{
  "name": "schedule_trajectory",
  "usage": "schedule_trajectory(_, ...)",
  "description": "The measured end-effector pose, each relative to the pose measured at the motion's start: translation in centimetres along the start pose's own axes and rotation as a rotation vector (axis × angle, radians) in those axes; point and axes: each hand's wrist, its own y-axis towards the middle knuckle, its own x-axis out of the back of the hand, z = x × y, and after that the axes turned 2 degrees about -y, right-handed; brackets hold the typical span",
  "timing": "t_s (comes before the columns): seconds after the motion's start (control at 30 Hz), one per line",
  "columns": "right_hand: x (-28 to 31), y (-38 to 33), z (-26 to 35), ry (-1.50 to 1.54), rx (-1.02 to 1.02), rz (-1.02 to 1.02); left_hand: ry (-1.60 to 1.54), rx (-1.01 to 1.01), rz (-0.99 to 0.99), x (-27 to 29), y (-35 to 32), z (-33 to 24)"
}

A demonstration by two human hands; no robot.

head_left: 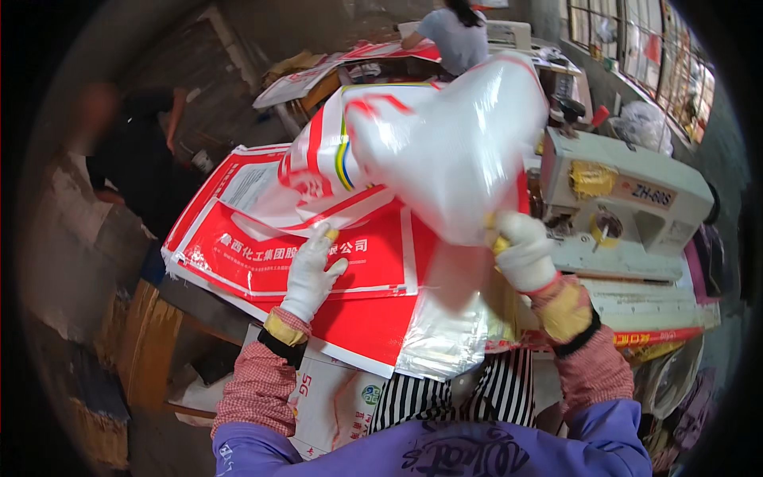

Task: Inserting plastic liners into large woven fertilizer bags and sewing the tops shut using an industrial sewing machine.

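A shiny white plastic bag (pixel 453 151) with red stripes and a blue, green and yellow band billows above the table, its right part blurred by motion. My right hand (pixel 520 250), in a white glove with yellow fingertips, is closed on the bag's lower right edge. My left hand (pixel 310 274), gloved alike, is just below the bag's lower left edge, its thumb held apart from the fingers; whether the fingertips touch the bag I cannot tell. Beneath lies a stack of red and white printed bags (pixel 358 318). Translucent film (pixel 445 334) hangs over the front edge beside my right hand.
At the right stands a white sewing machine (pixel 636 187) on its table. A person in dark clothes (pixel 139 151) is at the left. Another person in a light top (pixel 457 40) sits at the back near more printed bags (pixel 294 86). A wooden support (pixel 147 338) stands lower left.
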Motion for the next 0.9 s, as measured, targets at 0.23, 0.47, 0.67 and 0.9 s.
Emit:
schedule_trajectory(0.23,10.0,3.4,6.7,0.794,-0.05,-0.223,0.45,0.171,-0.324,4.9,-1.1,4.1)
schedule_trajectory(0.47,3.2,-7.0,3.0,0.473,-0.674,0.054,0.396,0.355,-0.009,3.8,0.8,8.7)
schedule_trajectory(0.67,4.4,-6.6,1.1,0.639,-0.68,0.008,0.356,0.355,0.246,2.7,13.3,17.8)
schedule_trajectory(0.9,4.7,-4.5,1.3,1.494,-0.608,-0.207,0.173,-0.473,-0.867,21.4,22.4,3.0)
